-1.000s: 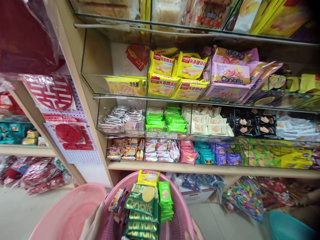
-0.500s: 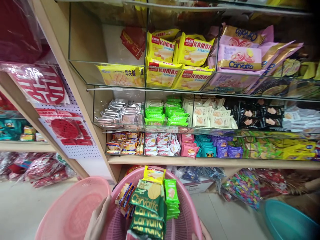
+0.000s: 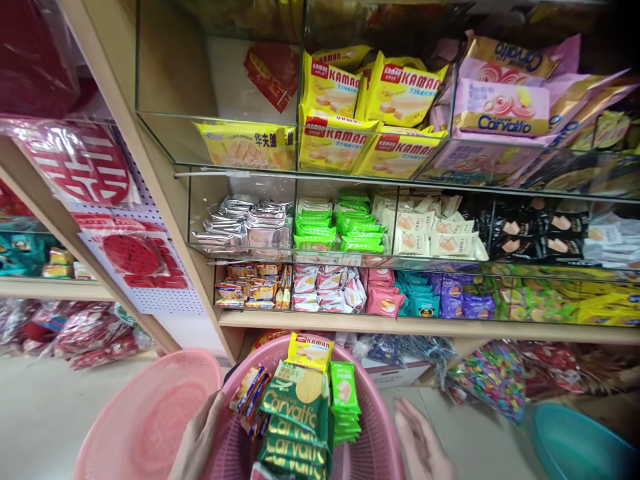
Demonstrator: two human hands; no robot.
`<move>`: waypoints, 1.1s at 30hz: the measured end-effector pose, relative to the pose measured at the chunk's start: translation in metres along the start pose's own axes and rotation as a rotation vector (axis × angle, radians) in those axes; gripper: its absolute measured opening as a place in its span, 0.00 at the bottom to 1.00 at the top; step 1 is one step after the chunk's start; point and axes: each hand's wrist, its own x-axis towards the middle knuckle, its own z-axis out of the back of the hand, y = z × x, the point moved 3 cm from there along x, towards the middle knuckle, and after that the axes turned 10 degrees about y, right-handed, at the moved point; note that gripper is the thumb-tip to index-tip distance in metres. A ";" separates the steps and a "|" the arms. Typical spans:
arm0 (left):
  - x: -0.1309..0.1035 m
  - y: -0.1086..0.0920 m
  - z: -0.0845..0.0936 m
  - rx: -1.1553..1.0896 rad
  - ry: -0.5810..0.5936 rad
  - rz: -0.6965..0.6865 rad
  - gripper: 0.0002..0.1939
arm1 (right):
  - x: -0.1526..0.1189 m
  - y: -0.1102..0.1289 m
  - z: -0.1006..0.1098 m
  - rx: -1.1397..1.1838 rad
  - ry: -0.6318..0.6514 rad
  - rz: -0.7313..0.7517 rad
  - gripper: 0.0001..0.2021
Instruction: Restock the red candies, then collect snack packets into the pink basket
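A pink basket [image 3: 370, 400] at the bottom centre holds green Carvalto packs [image 3: 295, 413], one yellow Kaman pack [image 3: 309, 351], small bright green packs [image 3: 345, 400] and orange-blue packs [image 3: 250, 400]. My left hand [image 3: 199, 437] lies along the basket's left rim, its fingers around the edge. To the right of the rim, my right hand [image 3: 423, 440] is off the basket, somewhat blurred, with its fingers apart and nothing in it.
A second pink basket [image 3: 150, 413] stands on the floor at the left. Shelves [image 3: 350, 324] with clear dividers hold many snack packs ahead. A teal basin [image 3: 580, 437] and a bag of colourful sweets [image 3: 493, 380] lie at the right.
My right hand has come off the basket's right rim and moved up and outward with its fingers spread. The shelves appear slightly larger and shifted right.
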 end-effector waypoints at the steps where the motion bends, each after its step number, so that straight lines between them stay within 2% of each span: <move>1: 0.001 0.002 0.000 0.002 -0.011 0.005 0.30 | 0.011 0.012 0.000 -0.023 0.020 0.043 0.27; 4: 0.000 0.005 0.000 -0.006 -0.034 0.017 0.29 | 0.038 0.050 -0.008 -0.075 0.046 0.214 0.24; 7: -0.002 0.002 0.001 -0.029 -0.033 0.004 0.27 | 0.053 0.074 -0.029 -0.089 0.085 0.325 0.22; 11: -0.006 -0.005 0.001 -0.062 -0.020 0.001 0.26 | 0.048 0.080 -0.053 -0.077 0.158 0.356 0.20; 14: -0.008 -0.010 0.002 -0.071 -0.015 0.009 0.26 | 0.037 0.075 -0.057 -0.071 0.184 0.336 0.20; 18: -0.009 -0.016 0.001 -0.066 0.014 0.005 0.25 | 0.028 0.066 -0.045 -0.104 0.133 0.305 0.20; 23: -0.010 -0.015 0.001 -0.033 0.010 0.003 0.26 | 0.032 0.055 -0.024 -0.124 0.078 0.316 0.21; 30: -0.002 0.002 0.006 0.130 -0.007 0.023 0.25 | 0.060 0.046 0.007 -0.178 0.017 0.335 0.21; 33: 0.006 0.010 0.012 0.191 -0.057 -0.013 0.24 | 0.076 0.047 0.020 -0.221 -0.008 0.358 0.21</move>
